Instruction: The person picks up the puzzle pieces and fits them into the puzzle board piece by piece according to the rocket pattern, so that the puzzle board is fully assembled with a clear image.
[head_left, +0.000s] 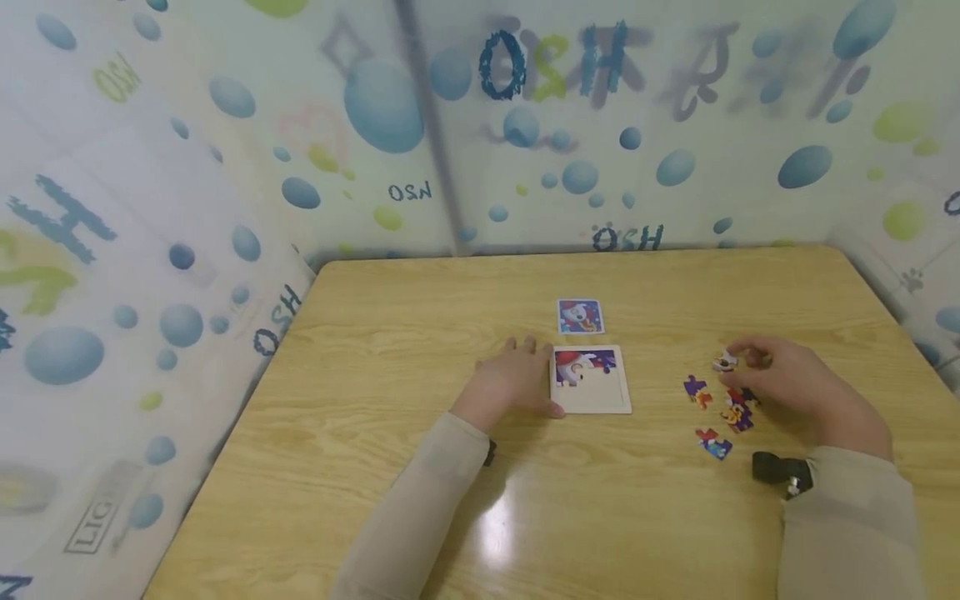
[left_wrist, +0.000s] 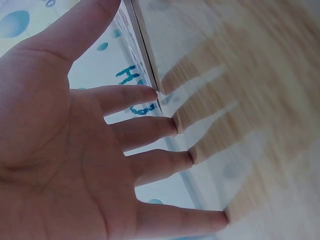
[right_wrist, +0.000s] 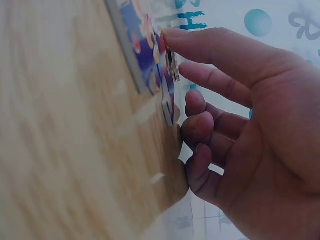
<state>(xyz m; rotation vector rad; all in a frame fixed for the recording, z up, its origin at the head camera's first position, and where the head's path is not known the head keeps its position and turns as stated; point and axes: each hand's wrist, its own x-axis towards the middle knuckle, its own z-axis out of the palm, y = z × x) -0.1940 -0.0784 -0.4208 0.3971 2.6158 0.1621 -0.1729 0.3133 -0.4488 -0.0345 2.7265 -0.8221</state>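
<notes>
Rightward on the table [head_left: 315, 367], the right hand [head_left: 795, 379] pinches a pale puzzle piece [head_left: 724, 362]; some loose pieces [head_left: 695, 387] lie between it and the part-filled puzzle board [head_left: 600, 397]. The left hand [head_left: 512, 379], fingers [left_wrist: 162, 164] outstretched, touches that board's left edge; a picture card [head_left: 580, 317] sits just beyond.

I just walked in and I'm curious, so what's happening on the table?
Someone's left hand rests at the left edge of a puzzle tray, which is only partly filled, mostly along its top. Their right hand pinches a puzzle piece by more loose pieces. A picture card lies just beyond the tray.
</notes>
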